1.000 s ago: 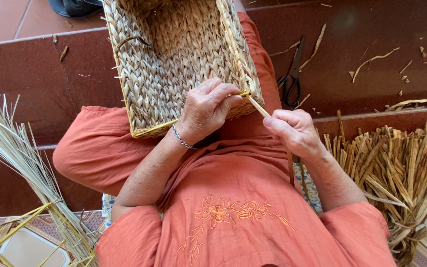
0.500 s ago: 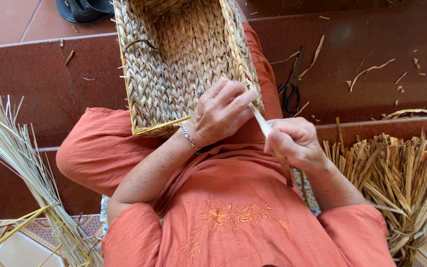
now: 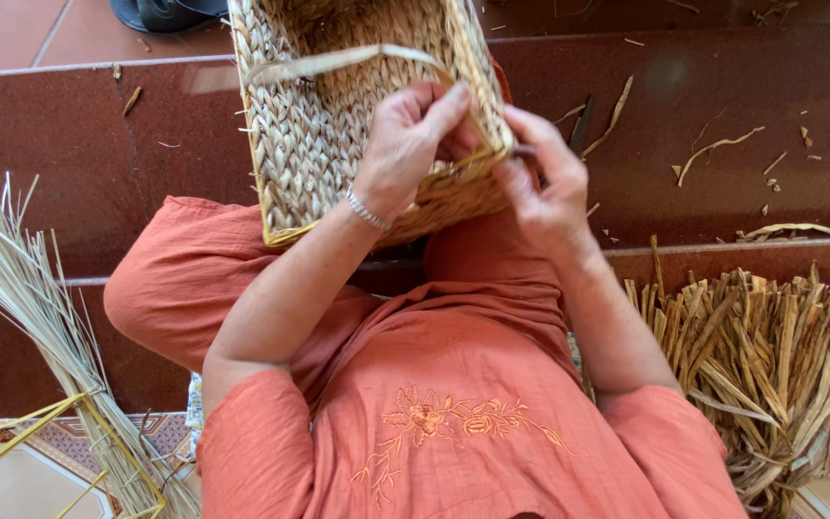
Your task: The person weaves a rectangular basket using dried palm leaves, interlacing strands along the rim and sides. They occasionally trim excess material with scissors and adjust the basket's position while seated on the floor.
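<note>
Basically, head view looking straight down at a seated person:

- Dark red tiled steps [image 3: 98, 144] are filling most of the bkgd, w/ scraps of dried fibre [image 3: 713, 149] lying scattered on the upper right.
- Person in an orange embroidered top [image 3: 434, 413] is taking up the centre and bottom; both forearms are reaching up twd the basket.
- Woven basket [image 3: 319, 144], rectangular, pale straw colour, is resting on the lap/knees at top centre, tilted so the open inside is facing the camera.
- Bundle of cut brown reed stalks [image 3: 770, 356] is lying to the right, near the right arm, not touching it as far as visible.
- Sheaf of thin pale straw [image 3: 21, 298] is fanning out at left, well apart from the hands.
- Yellow wire frame [image 3: 40, 452] is sitting bottom left, under the straw ends.
- Left hand [image 3: 410, 144], bracelet on wrist, is grasping the near rim of the basket, fingers curled over it.
- Right hand [image 3: 545, 183] is pinching at the rim corner just beside the left hand, fingertips closed; what it is pinching, can't tell exactly.
- Flat fibre strand [image 3: 338, 62] is arching across the basket opening, ending by the left fingers.
- Dark sandal [image 3: 160, 12] is showing at the top edge.
</note>
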Demonstrator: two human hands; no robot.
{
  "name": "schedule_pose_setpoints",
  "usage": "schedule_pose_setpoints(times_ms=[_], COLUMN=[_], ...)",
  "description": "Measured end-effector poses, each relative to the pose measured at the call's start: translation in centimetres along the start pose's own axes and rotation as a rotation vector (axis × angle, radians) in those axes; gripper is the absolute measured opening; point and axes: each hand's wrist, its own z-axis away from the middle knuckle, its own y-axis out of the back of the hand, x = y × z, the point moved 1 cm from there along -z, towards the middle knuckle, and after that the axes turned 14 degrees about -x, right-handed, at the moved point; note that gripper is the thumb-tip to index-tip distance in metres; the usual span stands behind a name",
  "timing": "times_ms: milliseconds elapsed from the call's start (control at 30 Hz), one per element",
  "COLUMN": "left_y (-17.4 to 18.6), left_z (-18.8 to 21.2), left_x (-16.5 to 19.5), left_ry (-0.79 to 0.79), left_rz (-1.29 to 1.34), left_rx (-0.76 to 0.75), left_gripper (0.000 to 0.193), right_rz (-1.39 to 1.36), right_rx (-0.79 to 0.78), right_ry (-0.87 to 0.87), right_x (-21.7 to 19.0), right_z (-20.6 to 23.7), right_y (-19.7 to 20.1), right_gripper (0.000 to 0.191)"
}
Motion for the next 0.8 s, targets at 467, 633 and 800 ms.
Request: schedule_pose_setpoints(times_ms=[467, 633, 800], left_y=[2.8, 3.5, 4.8], left_z=[-6.7, -6.4, -6.8], left_x=[-2.5, -0.5, 1.4], left_ry=[-0.051, 0.037, -0.023], left_rz=[0.065, 0.087, -0.143], left_rx=[-0.043, -0.039, 0.028], left_gripper=[0.025, 0.022, 0.030], right_rz=[-0.252, -0.256, -0.047], right_rx=[-0.034, 0.002, 0.025], right_ry=[0.000, -0.011, -0.023], right_x=[4.4, 4.5, 4.4], right_z=[-3.8, -4.4, -5.2], right_y=[3.2, 2.6, 2.2], right_gripper=[0.055, 0.052, 0.059])
